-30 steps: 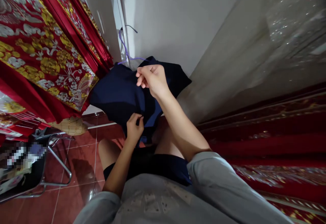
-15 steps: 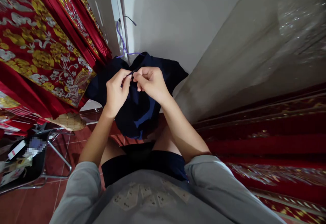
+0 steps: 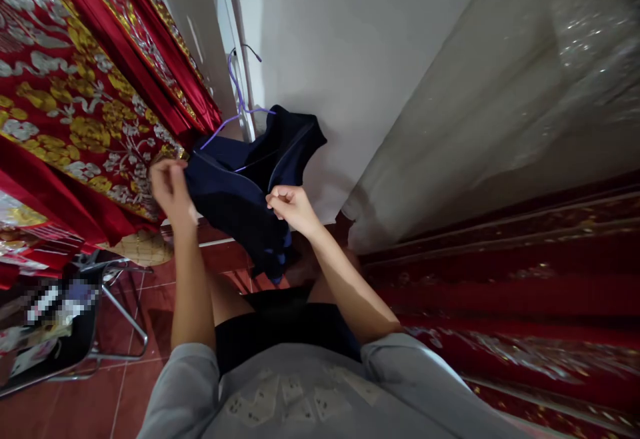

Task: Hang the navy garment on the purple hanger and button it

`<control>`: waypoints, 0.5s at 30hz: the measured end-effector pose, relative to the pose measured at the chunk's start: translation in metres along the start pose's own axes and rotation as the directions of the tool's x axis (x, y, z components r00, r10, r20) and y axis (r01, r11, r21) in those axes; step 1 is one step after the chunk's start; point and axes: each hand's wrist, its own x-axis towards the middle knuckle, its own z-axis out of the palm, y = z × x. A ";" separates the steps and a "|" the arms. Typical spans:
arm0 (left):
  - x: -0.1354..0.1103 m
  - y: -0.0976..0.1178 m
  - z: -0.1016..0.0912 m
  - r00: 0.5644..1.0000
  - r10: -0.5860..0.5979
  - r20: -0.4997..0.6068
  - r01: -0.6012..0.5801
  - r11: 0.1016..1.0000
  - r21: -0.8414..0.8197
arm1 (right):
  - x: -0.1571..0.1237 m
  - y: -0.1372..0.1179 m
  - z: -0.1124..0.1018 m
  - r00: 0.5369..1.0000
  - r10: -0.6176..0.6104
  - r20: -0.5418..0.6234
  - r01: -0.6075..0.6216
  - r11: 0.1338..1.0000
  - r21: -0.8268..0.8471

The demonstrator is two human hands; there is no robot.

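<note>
A dark blue shirt (image 3: 225, 189) hangs on a purple wire hanger (image 3: 241, 102), its front open in a wide V. My right hand (image 3: 293, 207) is closed in a pinch at the lower point of that opening, on the shirt's front edge. Off to the left, beside the shirt's shoulder, my left hand (image 3: 171, 186) has its fingers curled toward the thumb and is slightly blurred. Whether cloth is between those fingers is hard to see. One hanger arm shows bare above the cloth on the left.
Red cloth with gold and silver embroidery (image 3: 90, 99) hangs close at the left. A black folding chair (image 3: 75, 346) carries several small items. Clear plastic sheeting (image 3: 450, 112) and more red cloth (image 3: 525, 279) stand at the right. The floor (image 3: 145, 319) is red tile.
My hands were together at the shirt's front and have parted. The left moved far to the left; the right came slightly down. The shirt's front has opened and the cloth has shifted.
</note>
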 end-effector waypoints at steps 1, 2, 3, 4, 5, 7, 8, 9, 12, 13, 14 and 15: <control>-0.008 0.003 0.008 0.998 0.024 0.060 -0.025 1.000 0.018 | -0.002 -0.001 0.003 1.000 -0.001 0.017 0.001 1.000 0.012; -0.016 0.008 0.018 0.992 0.055 0.114 -0.061 0.997 0.047 | -0.005 -0.002 0.007 1.000 -0.002 0.030 0.002 1.000 0.016; -0.023 0.014 0.029 0.980 0.077 0.182 -0.093 0.993 0.079 | -0.008 -0.002 0.011 0.999 -0.002 0.038 0.002 1.000 0.010; -0.028 0.020 0.039 0.968 0.095 0.232 -0.123 0.986 0.112 | -0.013 -0.001 0.014 0.999 0.001 0.043 -0.001 1.000 -0.002; -0.030 0.026 0.048 0.960 0.110 0.257 -0.151 0.978 0.145 | -0.018 0.000 0.017 0.999 0.008 0.049 -0.007 1.000 -0.017; -0.029 0.030 0.060 0.962 0.117 0.248 -0.172 0.962 0.211 | -0.029 0.002 0.022 0.997 0.037 0.071 -0.034 0.998 -0.050; -0.025 0.028 0.063 0.969 0.110 0.222 -0.165 0.956 0.244 | -0.035 0.004 0.024 0.995 0.059 0.083 -0.053 0.996 -0.065; -0.021 0.023 0.064 0.977 0.096 0.192 -0.147 0.951 0.273 | -0.040 0.005 0.025 0.992 0.083 0.095 -0.076 0.994 -0.080; -0.005 0.000 0.060 0.990 0.018 0.139 -0.059 0.951 0.302 | -0.047 0.004 0.027 0.987 0.112 0.111 -0.100 0.989 -0.113; 0.000 -0.008 0.056 0.989 -0.016 0.149 -0.027 0.958 0.284 | -0.047 0.003 0.027 0.988 0.100 0.117 -0.086 0.989 -0.121; 0.005 -0.016 0.051 0.985 -0.047 0.165 0.004 0.967 0.254 | -0.046 0.001 0.026 0.989 0.084 0.125 -0.068 0.989 -0.128; 0.009 -0.023 0.046 0.981 -0.074 0.181 0.033 0.975 0.220 | -0.044 0.000 0.025 0.989 0.070 0.128 -0.053 0.990 -0.132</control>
